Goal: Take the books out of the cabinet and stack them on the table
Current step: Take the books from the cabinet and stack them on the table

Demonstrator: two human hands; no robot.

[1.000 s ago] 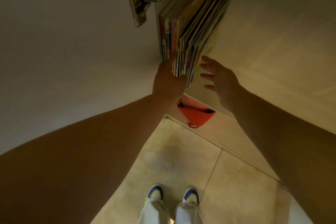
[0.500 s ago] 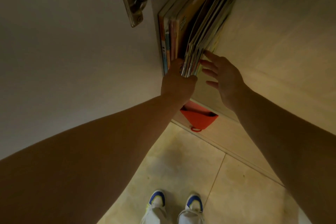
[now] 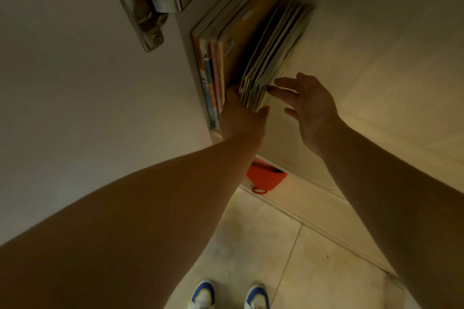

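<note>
From the head camera, my left hand reaches up into the cabinet at the centre of the frame. Its fingers are slipped into the gap between the thick upright books on the left and the leaning bundle of thin books on the right, and my thumb lies across the bundle's near bottom edge, so this hand pinches the thin books from the left side. The fingertips are hidden behind the bundle.

My right hand hangs just right of that same bundle, fingers spread and straight, holding nothing. Its topmost fingertips touch or nearly touch the outermost cover; I cannot tell which. The thin books sit between my two hands, tilted with their tops leaning right, away from the thick ones.

The thick books stand pressed against the cabinet's left wall, just under the metal hinge in the upper left. Below my arms, a red object shows at mid-frame. The tiled floor fills the lower centre, with my blue-and-white shoes at the bottom edge.
</note>
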